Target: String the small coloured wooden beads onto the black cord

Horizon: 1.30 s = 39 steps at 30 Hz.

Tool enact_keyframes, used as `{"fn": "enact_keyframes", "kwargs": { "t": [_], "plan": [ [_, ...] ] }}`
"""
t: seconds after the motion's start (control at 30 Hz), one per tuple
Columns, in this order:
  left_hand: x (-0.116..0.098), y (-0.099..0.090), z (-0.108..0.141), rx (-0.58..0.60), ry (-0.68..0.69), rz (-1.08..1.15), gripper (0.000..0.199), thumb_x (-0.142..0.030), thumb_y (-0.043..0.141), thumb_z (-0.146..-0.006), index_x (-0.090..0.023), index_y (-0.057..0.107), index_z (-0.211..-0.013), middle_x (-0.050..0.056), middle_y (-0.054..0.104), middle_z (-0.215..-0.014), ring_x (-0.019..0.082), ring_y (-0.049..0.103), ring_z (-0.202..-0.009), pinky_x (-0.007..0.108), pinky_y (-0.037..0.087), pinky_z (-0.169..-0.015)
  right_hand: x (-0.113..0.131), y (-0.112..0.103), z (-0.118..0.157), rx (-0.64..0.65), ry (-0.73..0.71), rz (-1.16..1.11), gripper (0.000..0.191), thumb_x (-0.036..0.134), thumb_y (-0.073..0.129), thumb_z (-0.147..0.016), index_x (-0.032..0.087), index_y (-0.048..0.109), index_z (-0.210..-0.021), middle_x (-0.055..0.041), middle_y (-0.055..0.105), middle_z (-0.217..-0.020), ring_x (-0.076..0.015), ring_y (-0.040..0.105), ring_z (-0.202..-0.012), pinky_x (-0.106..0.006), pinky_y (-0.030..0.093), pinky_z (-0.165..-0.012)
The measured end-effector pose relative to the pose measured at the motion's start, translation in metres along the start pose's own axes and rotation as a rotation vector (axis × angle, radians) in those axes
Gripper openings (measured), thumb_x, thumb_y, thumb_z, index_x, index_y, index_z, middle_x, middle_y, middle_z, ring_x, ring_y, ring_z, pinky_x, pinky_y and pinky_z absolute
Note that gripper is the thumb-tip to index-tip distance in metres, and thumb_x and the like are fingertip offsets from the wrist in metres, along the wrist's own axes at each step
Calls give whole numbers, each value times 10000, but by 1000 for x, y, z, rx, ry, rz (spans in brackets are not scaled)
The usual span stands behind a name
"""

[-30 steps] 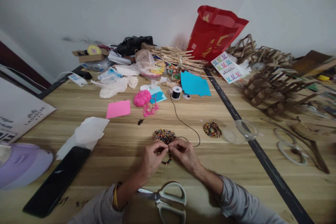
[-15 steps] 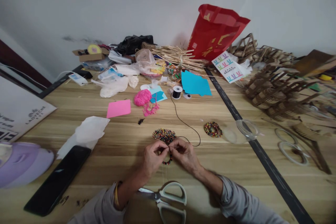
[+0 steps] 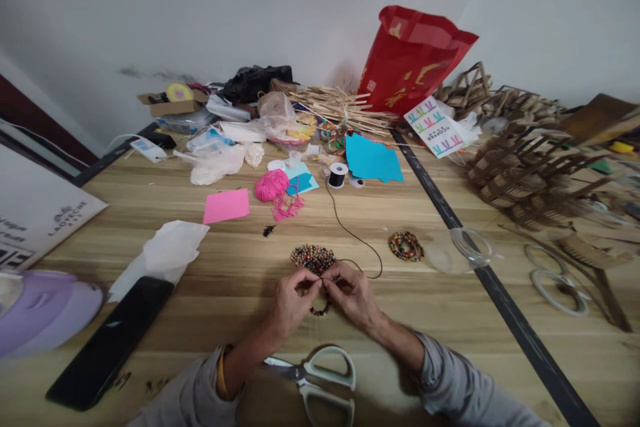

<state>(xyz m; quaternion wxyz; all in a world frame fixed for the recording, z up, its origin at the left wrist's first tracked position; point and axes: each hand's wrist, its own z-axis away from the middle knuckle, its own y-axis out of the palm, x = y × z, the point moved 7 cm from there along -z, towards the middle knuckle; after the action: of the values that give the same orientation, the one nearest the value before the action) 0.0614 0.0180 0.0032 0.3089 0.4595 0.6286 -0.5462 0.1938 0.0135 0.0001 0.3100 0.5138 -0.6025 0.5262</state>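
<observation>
Thumb and forefinger of my left hand (image 3: pixel 294 300) are pinched on a dark cord, close to the fingertips of my right hand (image 3: pixel 356 298), which pinch the same cord. Just beyond my fingers lies a heap of multicoloured beads (image 3: pixel 313 257). A short beaded loop (image 3: pixel 320 310) shows below my fingertips, between the hands. The black cord (image 3: pixel 356 237) curves over the table from a white-rimmed spool (image 3: pixel 337 175). Off to the right rests a coil of beads (image 3: pixel 406 246). Open scissors (image 3: pixel 311 373) with pale handles lie between my forearms.
A black phone (image 3: pixel 111 341) and white paper (image 3: pixel 167 252) lie left. Pink yarn (image 3: pixel 271 185), a pink card (image 3: pixel 227 206) and blue sheets (image 3: pixel 373 158) are farther back. Woven baskets (image 3: pixel 515 180) and clear rings (image 3: pixel 471 247) are on the right; a red bag (image 3: pixel 414 63) stands behind.
The beaded loop below my fingertips has shifted very slightly. Both hands keep nearly the same place and pinch.
</observation>
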Motion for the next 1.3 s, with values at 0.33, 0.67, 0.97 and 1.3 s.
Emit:
{"fn": "enact_keyframes", "kwargs": {
  "t": [0.33, 0.67, 0.97, 1.3],
  "plan": [
    [-10, -1, -1, 38, 107, -37, 119, -134, 533, -726, -156, 608, -636, 21, 633, -613, 135, 585, -592, 216, 469, -584, -5, 2, -1, 43, 60, -18, 128, 265, 575, -815, 169, 642, -764, -39, 620, -709, -145, 563, -654, -233, 429, -569],
    [-11, -1, -1, 20, 122, -24, 130, -151, 536, -734, -155, 590, -616, 18, 619, -614, 126, 568, -583, 203, 452, -569, -10, 3, 0, 52, 141, -176, 145, 304, 597, -798, 160, 583, -778, 1, 543, -654, -109, 492, -586, -204, 399, -517],
    [-10, 0, -1, 45, 107, -36, 122, -148, 531, -725, -158, 588, -618, 17, 616, -622, 126, 562, -593, 210, 455, -580, -8, 2, -2, 81, 64, -37, 99, 252, 563, -815, 162, 598, -791, -16, 581, -694, -118, 525, -613, -203, 408, -532],
    [-2, 8, -2, 186, 113, -26, 114, -145, 532, -755, -161, 611, -674, 31, 639, -684, 145, 589, -665, 240, 465, -650, -14, 7, -8, 321, 202, -256, 246, 384, 584, -815, 147, 571, -750, 22, 514, -614, -85, 457, -537, -192, 363, -499]
  ]
}}
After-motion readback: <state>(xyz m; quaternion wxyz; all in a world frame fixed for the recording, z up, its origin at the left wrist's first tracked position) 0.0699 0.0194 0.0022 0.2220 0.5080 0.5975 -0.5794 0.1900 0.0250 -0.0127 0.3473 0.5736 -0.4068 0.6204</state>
